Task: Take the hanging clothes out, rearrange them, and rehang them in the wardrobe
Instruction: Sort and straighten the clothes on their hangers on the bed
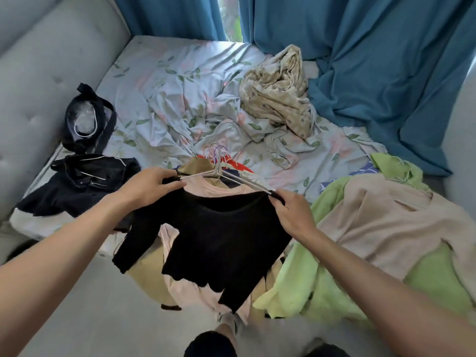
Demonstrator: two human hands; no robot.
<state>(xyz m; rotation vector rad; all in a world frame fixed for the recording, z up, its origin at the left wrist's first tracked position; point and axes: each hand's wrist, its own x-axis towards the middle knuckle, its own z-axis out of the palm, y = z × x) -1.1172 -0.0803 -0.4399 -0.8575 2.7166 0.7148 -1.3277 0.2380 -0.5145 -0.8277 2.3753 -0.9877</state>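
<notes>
A black long-sleeved top (219,238) hangs on a white hanger (219,175) over the near edge of the bed. My left hand (152,184) pinches the top's left shoulder at the hanger's end. My right hand (291,212) grips its right shoulder at the hanger's other end. Under the top lies a pile of hung clothes: a pink garment (213,188), a tan one (195,164) and a red one (235,164), with several hanger hooks (216,150) bunched together behind.
A dark denim garment (79,181) and a dark bag (87,119) lie at the bed's left. A green blanket (304,279) with a beige garment (386,222) covers the right. A crumpled floral sheet (195,104), a beige spotted cloth (278,94), blue curtains (373,60) and a grey padded headboard (46,60) surround.
</notes>
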